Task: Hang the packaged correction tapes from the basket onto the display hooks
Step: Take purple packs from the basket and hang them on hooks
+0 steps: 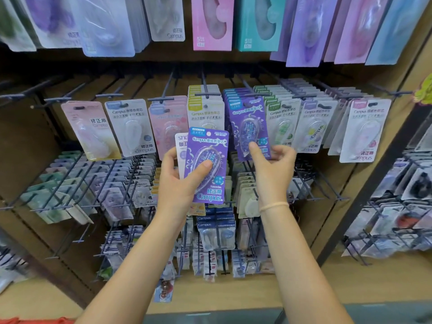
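My left hand (180, 181) grips a purple packaged correction tape (207, 146) upright in front of the display, thumb across its clear blister; a white pack (181, 146) sits behind it in the same hand. My right hand (272, 160) pinches the bottom edge of another purple correction tape pack (247, 118) that hangs at the front of a row on a display hook (245, 86). The basket is out of view.
Rows of packaged correction tapes hang on black hooks across the wooden display: pink and white packs (109, 127) at left, green and white ones (311, 122) at right. Larger packs (212, 22) hang above. Lower hooks (100, 183) carry more packs. A side rack (402, 206) stands right.
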Action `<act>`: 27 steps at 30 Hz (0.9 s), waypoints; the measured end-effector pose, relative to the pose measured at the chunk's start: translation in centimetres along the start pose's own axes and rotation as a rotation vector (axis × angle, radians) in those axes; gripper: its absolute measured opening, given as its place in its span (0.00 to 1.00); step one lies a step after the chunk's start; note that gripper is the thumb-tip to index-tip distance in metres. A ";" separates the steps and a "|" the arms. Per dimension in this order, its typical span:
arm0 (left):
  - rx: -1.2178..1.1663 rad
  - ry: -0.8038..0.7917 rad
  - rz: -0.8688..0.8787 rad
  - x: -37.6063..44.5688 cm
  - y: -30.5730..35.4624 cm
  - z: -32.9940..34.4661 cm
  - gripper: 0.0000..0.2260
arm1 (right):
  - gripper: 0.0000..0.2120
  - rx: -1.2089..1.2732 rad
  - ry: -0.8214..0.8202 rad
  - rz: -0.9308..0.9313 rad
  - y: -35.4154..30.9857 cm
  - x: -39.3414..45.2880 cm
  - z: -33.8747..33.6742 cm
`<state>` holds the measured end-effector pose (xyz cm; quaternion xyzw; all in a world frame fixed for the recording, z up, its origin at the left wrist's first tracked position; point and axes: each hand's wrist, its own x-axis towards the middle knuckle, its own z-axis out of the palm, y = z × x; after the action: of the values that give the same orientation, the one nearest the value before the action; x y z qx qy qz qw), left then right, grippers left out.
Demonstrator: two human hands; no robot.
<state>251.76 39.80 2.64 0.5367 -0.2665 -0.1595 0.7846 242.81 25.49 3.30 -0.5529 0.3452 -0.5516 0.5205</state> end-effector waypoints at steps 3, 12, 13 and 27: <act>-0.021 0.019 0.025 0.0 -0.4 0.9 0.25 | 0.11 -0.009 -0.119 -0.041 0.4 -2.0 -1.3; -0.011 -0.088 -0.012 0.0 -1.2 3.4 0.17 | 0.03 0.054 -0.465 -0.025 -0.5 -2.7 -2.4; 0.009 -0.092 -0.005 0.1 -1.4 3.2 0.15 | 0.03 0.087 -0.441 -0.015 -0.7 -2.4 -2.6; 0.063 -0.022 0.020 0.2 -0.4 2.1 0.15 | 0.03 0.091 -0.380 -0.093 -2.2 0.9 -1.7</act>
<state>250.71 37.92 2.91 0.5569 -0.2852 -0.1491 0.7657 240.92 24.77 5.35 -0.6383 0.1896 -0.4760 0.5745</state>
